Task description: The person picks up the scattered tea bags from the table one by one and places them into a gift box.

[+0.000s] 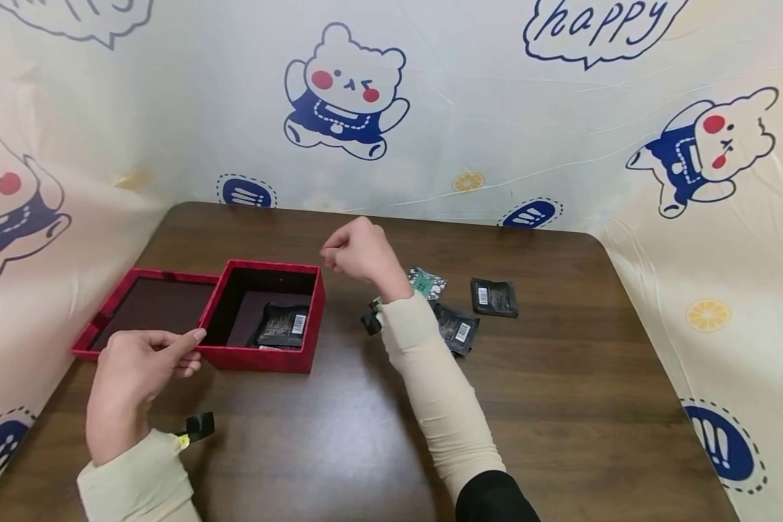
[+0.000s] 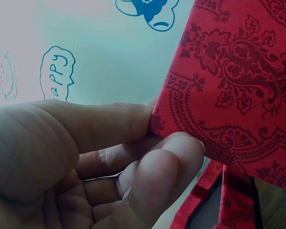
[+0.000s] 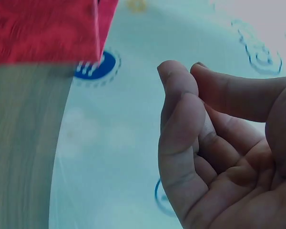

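A red box [image 1: 261,359] with a dark patterned surface stands at the left of the table, its top uncovered. Inside lies a black packet [image 1: 282,326] with a white barcode label. My left hand [image 1: 145,362] pinches the box's near left corner between thumb and fingers; the left wrist view shows the corner [image 2: 174,119] up close. Above the table, right of the box, my right hand [image 1: 362,250] hangs with fingers loosely curled and nothing in them. In the right wrist view the thumb is near the index finger [image 3: 176,86].
Left of the box lies a red-rimmed lid [image 1: 104,328], dark inside. To the right are a black packet [image 1: 494,298], another barcoded black packet [image 1: 455,328] and a green-and-white patterned packet [image 1: 428,283], partly behind the right arm. A printed cloth [image 1: 463,109] surrounds the table.
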Demonstrator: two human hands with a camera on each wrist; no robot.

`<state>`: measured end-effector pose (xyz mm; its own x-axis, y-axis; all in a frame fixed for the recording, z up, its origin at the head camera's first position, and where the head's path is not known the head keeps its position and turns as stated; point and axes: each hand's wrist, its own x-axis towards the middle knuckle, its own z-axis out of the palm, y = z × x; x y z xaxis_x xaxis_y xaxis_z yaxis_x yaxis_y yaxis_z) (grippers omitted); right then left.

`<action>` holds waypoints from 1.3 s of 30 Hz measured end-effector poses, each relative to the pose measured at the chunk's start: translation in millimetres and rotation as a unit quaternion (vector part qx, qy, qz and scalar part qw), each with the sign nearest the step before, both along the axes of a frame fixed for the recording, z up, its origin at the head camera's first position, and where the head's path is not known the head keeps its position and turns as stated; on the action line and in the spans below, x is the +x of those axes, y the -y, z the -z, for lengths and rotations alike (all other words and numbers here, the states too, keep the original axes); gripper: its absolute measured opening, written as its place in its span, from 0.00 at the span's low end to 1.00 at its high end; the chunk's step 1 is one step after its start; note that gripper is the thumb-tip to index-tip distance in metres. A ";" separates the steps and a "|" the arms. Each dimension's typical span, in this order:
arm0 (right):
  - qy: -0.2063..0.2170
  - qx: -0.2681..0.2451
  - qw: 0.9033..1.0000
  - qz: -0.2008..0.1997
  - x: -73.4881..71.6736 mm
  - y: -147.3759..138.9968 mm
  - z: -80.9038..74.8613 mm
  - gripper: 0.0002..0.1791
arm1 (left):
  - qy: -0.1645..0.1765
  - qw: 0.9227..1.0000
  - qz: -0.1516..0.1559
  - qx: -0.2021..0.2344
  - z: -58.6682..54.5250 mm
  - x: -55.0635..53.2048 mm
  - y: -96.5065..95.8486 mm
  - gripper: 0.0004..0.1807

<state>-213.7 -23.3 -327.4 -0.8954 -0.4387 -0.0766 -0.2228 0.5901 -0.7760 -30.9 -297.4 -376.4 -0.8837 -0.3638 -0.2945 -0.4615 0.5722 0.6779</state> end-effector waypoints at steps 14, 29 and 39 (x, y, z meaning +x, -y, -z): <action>0.022 -0.008 0.998 0.061 -16.3 -46.2 13.9 0.05 | -0.015 1.000 0.010 -0.011 2.1 -0.8 0.6 0.33; 0.057 0.010 0.993 0.101 -28.9 -75.7 38.4 0.07 | 0.000 1.000 -0.002 0.005 1.6 -1.2 0.0 0.36; 0.064 0.043 0.990 0.122 -36.4 -83.0 61.9 0.04 | -0.001 1.000 -0.009 0.023 2.2 -0.6 0.7 0.35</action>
<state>-250.2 59.6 -389.2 -0.9543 -0.1982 -0.2237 0.0308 0.6792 -0.7333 -31.4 -298.0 -378.6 -0.8777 -0.3657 -0.3098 -0.4702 0.5319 0.7043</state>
